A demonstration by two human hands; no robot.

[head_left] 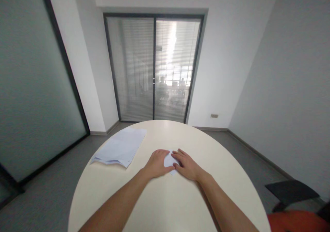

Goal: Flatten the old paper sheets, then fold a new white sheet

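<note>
A small piece of folded white paper (169, 160) lies on the round cream table (165, 204), between my two hands. My left hand (157, 163) curves around its left side, with the thumb at the near edge and the fingers at the far edge. From the right, my right hand (187, 166) has its thumb and fingers on the paper. The palms partly cover the paper, so its full shape is hidden. To the left lies a stack of larger white sheets (121, 146), apart from both hands.
Beyond the table stands a dark-framed glass door (154, 66) with blinds. A frosted glass panel (33, 87) is at the left. By the table's right edge is a chair with a red seat (299, 221) and a black armrest (291, 191).
</note>
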